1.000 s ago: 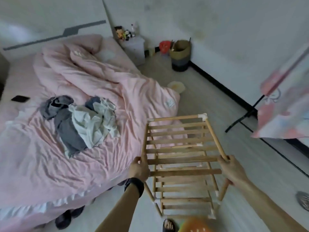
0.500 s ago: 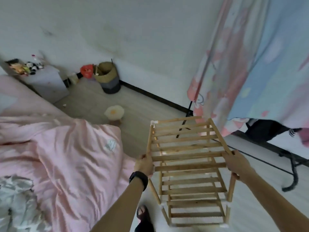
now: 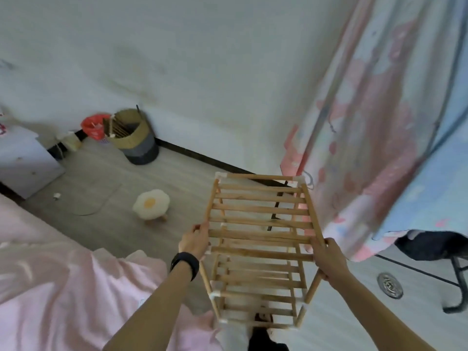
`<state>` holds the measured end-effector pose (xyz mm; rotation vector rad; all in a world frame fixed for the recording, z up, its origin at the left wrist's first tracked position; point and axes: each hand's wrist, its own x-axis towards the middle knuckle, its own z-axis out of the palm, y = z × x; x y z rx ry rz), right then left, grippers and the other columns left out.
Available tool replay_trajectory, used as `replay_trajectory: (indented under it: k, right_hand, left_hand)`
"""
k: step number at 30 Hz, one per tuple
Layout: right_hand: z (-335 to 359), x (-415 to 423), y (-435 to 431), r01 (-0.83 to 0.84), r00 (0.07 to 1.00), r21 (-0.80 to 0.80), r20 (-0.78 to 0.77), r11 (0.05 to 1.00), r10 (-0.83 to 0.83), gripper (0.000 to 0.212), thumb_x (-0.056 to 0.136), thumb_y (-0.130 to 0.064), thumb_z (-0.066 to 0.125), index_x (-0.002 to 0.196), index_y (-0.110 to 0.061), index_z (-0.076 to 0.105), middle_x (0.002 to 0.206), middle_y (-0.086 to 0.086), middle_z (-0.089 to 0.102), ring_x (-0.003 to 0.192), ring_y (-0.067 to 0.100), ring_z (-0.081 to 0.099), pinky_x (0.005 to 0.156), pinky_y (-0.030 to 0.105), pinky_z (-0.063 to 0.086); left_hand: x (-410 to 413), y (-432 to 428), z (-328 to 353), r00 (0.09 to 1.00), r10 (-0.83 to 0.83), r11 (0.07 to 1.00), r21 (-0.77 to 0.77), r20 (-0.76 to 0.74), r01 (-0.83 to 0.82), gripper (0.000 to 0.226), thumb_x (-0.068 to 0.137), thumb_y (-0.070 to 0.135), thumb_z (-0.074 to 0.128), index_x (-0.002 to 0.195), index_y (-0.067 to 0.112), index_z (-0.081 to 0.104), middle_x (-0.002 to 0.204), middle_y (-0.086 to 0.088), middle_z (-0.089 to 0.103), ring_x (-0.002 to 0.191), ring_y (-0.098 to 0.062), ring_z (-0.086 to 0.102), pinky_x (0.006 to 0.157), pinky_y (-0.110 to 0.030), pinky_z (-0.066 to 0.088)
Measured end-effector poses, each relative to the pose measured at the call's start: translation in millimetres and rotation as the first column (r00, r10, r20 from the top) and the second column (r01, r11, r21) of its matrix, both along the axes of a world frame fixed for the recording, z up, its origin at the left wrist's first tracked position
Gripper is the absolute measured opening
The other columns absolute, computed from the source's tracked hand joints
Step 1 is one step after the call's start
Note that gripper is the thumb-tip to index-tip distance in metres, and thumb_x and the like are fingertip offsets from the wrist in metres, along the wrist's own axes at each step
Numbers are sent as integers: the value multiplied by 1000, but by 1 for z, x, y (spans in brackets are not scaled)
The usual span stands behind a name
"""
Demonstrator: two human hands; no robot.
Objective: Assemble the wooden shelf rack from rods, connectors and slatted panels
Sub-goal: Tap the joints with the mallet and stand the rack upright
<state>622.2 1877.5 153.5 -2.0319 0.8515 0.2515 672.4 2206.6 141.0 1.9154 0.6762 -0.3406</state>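
At the left, a pink duvet (image 3: 63,287) is seen on the bed. Farther off stand a woven basket (image 3: 134,138) against the wall and an egg-shaped stool (image 3: 151,204) on the floor.

The left hand (image 3: 195,240), above a black wristband (image 3: 184,264), is curled round the left side rail of the top slatted panel. The wooden shelf rack (image 3: 260,234) is held directly in front, between the two hands. Its top panel runs lengthwise from near to far, and the lower tiers are visible beneath it, down towards the feet. Whether its legs touch the floor cannot be told. The right hand (image 3: 326,259) is closed round the right side rail, beside an upright rod.

Both hands sit on the near half of the rails, level with each other, so neither is nearer. The rack is judged to be fully assembled. Any setting-down would be governed by that near-to-far axis.

To the right, patterned fabric (image 3: 379,122) hangs just beside the rack, and a floor drain (image 3: 390,285) is seen beyond.
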Motion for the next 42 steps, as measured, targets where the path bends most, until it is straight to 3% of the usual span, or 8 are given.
replay_trajectory:
  k: [5,8,12,17,24,30,37,42]
  right_hand:
    - [-36,129,41,-32,999,97,29,995,30,25,102,-45,47,100,-20,55,93,5,63,79,21,58,72,41,50]
    - [-50,199,63,-33,999,171,-10,985,35,28,101,-50,47,112,-24,51,101,4,63,93,28,61,78,44,50]
    - [-65,287,86,-32,999,187,-25,982,37,31,101,-50,46,114,-22,51,97,9,66,91,32,64,81,49,53]
    - [-86,397,121,21,999,196,-51,980,-11,32,102,-50,47,116,-21,51,100,2,60,94,29,61,90,56,55]
    - [-159,535,184,223,972,109,-100,969,-213,31,102,-52,49,113,-23,52,90,5,64,81,28,63,81,53,57]
    - [-259,618,224,398,914,64,-117,915,-390,28,101,-51,51,114,-26,53,75,7,70,66,23,68,67,41,55]
    - [-367,699,229,494,869,97,-74,864,-489,31,99,-57,52,115,-30,52,81,4,71,68,21,70,54,31,47]
    - [-390,741,212,469,883,75,-58,880,-466,22,101,-51,51,116,-35,50,82,0,68,60,13,68,47,19,44]
  left_hand:
    - [107,40,-19,997,68,997,37,23,-69,33,97,59,44,89,32,62,87,2,70,74,-16,68,79,-37,55]
    - [169,60,-21,991,134,990,41,3,-134,34,94,65,46,97,34,62,86,2,71,74,-16,69,70,-33,51]
    - [257,82,-30,985,170,982,83,-9,-169,37,94,66,46,98,33,64,78,1,71,71,-15,66,58,-26,41]
    - [384,112,-53,992,124,989,75,-1,-124,36,98,55,50,110,25,66,90,1,71,72,-16,68,65,-31,52]
    - [574,155,-126,997,-41,997,69,-70,46,29,99,60,43,103,36,60,79,-3,70,69,-15,64,53,-27,40]
    - [715,172,-231,989,-139,988,54,-45,141,23,97,58,50,94,38,60,65,4,69,50,-10,63,42,-22,45]
    - [823,166,-337,989,-148,989,8,12,148,22,96,52,59,92,32,66,55,4,60,48,-17,56,42,-28,47]
    - [848,156,-363,979,-186,981,74,82,180,22,97,57,53,90,37,61,54,10,63,45,-4,59,40,-15,43]
